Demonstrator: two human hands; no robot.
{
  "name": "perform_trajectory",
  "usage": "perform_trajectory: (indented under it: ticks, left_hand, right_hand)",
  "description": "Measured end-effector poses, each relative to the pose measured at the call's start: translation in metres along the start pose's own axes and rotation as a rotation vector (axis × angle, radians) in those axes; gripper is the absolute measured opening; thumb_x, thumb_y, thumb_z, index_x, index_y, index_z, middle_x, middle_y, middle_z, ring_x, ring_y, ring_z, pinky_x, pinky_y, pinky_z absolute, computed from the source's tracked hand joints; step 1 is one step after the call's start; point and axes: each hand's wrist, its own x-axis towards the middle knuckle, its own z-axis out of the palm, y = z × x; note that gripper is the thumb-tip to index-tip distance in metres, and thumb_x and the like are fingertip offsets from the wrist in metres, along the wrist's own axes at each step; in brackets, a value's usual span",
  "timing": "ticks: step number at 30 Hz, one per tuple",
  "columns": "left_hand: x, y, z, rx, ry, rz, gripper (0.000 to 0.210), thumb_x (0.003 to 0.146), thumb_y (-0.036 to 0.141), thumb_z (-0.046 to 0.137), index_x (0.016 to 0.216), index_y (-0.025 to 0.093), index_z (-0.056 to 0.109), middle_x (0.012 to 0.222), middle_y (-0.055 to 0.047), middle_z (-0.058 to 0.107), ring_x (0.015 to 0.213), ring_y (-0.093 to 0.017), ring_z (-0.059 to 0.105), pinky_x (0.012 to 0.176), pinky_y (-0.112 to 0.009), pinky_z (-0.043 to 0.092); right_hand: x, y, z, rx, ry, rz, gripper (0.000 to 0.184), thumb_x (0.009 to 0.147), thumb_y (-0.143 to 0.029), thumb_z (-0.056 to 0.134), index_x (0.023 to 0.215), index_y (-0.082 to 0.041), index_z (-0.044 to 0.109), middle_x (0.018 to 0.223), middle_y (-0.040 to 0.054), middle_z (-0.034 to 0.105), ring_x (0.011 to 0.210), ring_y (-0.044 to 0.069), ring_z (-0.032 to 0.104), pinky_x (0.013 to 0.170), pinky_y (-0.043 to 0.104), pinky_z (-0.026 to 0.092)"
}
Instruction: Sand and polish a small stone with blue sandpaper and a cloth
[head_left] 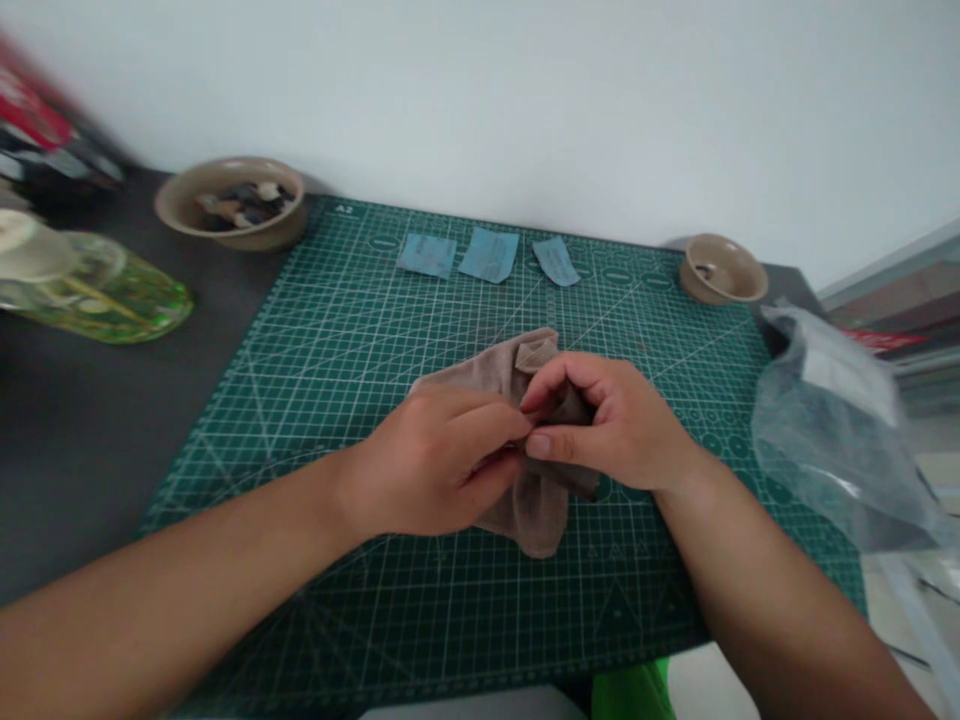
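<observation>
Over the middle of the cutting mat (315,350), my left hand (442,460) and my right hand (607,425) meet, thumb and finger pinched on each. Their fingertips come together on something small, which the fingers hide. Beneath them a taupe cloth (541,510) lies crumpled on the mat, one corner folded over at the top. A darker grey-brown piece (574,482) shows under my right hand; whether it is part of the cloth I cannot tell.
Three blue-grey paper squares (489,255) lie along the mat's far side. A bowl of dark and light pieces (281,228) stands far left, beside a bottle of yellow-green liquid (142,300). Right are a smaller bowl (731,285) and a clear plastic bag (825,440). A wall closes the back.
</observation>
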Motion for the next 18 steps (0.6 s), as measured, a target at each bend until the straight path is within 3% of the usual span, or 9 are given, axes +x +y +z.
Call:
perform_trajectory:
  ticks: [8, 18]
  left_hand:
    - [0.0034, 0.0081, -0.0060, -0.167, 0.058, -0.020, 0.008, 0.096, 0.016, 0.065, 0.099, 0.022, 0.061, 0.080, 0.000, 0.075, 0.067, -0.015, 0.071, 0.059, -0.029, 0.054]
    - [0.0050, 0.0064, -0.0073, -0.268, 0.047, -0.041, 0.009, 0.093, 0.017, 0.068, 0.100, 0.021, 0.063, 0.085, -0.002, 0.076, 0.074, -0.016, 0.074, 0.063, -0.029, 0.056]
  right_hand:
    - [-0.0055, -0.0022, -0.0033, 0.452, -0.127, 0.077, 0.028, 0.074, -0.004, 0.087, 0.091, -0.020, 0.072, 0.083, -0.0059, 0.073, 0.073, 0.007, 0.065, 0.067, 0.016, 0.049]
    - [-0.0056, 0.0059, -0.0015, 0.707, -0.090, 0.050, 0.031, 0.073, -0.005, 0.085, 0.100, -0.017, 0.075, 0.086, 0.0002, 0.077, 0.074, 0.010, 0.070, 0.066, 0.017, 0.056]
